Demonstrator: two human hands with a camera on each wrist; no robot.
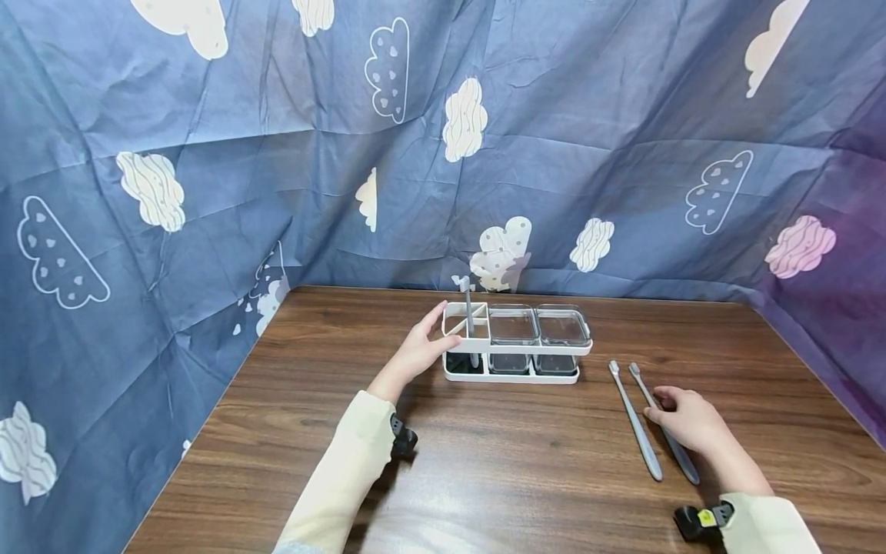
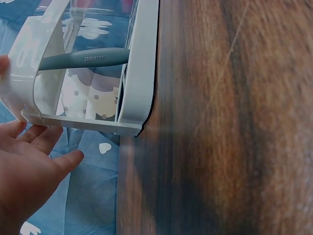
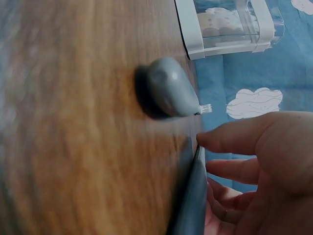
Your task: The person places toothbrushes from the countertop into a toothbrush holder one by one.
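Note:
A white toothbrush holder (image 1: 519, 348) with two tiers stands at the back of the table. One grey toothbrush (image 1: 470, 312) is upright in its left section; the dark grey handle (image 2: 93, 58) shows in the left wrist view. My left hand (image 1: 418, 350) grips the holder's upper left end, thumb at the front, fingers at the side and back. Two more grey toothbrushes lie on the table to the right. My right hand (image 1: 688, 419) pinches the right toothbrush (image 1: 681, 454) between thumb and fingers. The left toothbrush (image 1: 638, 431) lies beside it, untouched.
Two clear cups (image 1: 512, 325) sit side by side in the holder's right part. The brown wooden table (image 1: 512, 477) ends at a blue cloth backdrop (image 1: 415, 208) with cloud prints. Dark wrist cameras (image 1: 404, 438) are strapped to both sleeves.

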